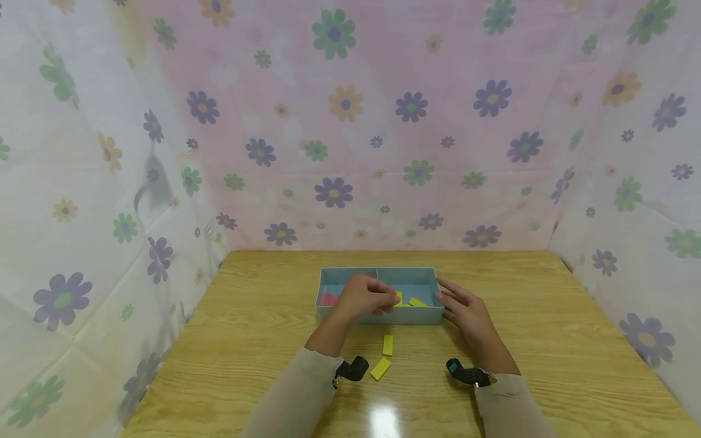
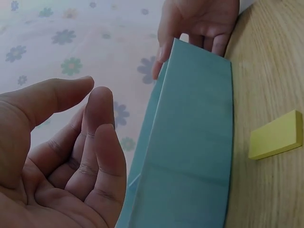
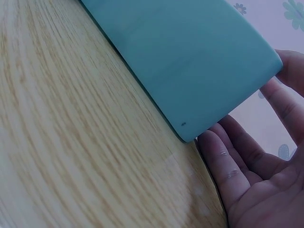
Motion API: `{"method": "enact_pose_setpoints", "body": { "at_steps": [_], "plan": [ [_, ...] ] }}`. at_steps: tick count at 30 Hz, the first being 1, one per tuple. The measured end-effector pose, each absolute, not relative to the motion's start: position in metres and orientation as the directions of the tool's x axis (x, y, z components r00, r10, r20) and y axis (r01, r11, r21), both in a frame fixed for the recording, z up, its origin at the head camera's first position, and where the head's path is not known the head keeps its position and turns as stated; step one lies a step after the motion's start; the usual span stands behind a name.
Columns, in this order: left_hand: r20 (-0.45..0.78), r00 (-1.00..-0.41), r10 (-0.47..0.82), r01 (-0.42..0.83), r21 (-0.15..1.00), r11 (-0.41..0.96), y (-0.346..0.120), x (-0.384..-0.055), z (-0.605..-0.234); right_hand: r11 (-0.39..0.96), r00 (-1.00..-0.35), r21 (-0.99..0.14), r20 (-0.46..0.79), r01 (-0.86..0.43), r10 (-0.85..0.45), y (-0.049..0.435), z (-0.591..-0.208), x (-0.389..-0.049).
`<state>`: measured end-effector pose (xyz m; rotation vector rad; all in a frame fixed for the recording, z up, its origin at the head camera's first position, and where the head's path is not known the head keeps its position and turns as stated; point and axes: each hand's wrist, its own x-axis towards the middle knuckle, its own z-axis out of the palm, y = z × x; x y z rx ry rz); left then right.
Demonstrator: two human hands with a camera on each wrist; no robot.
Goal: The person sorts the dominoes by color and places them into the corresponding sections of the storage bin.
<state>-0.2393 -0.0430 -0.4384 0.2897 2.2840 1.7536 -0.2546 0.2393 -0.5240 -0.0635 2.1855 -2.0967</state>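
A light blue box (image 1: 356, 315) with a divider stands on the table. Just over its front wall, at the middle, hovers my left hand (image 1: 361, 298); in the left wrist view the thumb and bent fingers (image 2: 102, 114) have a small gap and nothing between them. Yellow blocks (image 1: 417, 302) lie in the right compartment, close to those fingertips. Pink pieces (image 1: 328, 299) show in the left compartment, partly hidden by the hand. At the box's right end, my right hand (image 1: 468, 316) rests its fingertips against the end wall and rim.
In front of the box, two more yellow blocks lie on the wooden table: one upright to the view (image 1: 387, 345), the other slanted (image 1: 380, 368). Flower-patterned cloth (image 1: 383, 182) hangs behind the table and along both sides.
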Motion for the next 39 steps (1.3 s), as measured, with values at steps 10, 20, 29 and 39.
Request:
{"method": "enact_pose_setpoints", "body": {
  "at_steps": [10,20,29,39],
  "plan": [
    [-0.057,-0.964,0.26,0.005,0.973,0.232,-0.054,-0.222,-0.454,0.041,-0.993,-0.998,-0.051,0.047,-0.103,0.238,-0.523,-0.253],
    [-0.061,-0.966,0.252,-0.017,0.985,0.17,-0.061,-0.214,-0.472,0.042,-0.993,-0.998,-0.055,0.051,-0.101,0.238,-0.524,-0.254],
    [-0.081,-0.97,0.229,-0.034,0.979,0.201,-0.061,-0.209,-0.48,0.03,-0.993,-0.999,-0.041,0.038,-0.112,0.239,-0.525,-0.254],
    [-0.099,-0.969,0.226,-0.026,0.952,0.306,-0.058,-0.209,-0.494,0.021,-0.993,-0.999,-0.035,0.033,-0.114,0.241,-0.524,-0.254]
  ]
}}
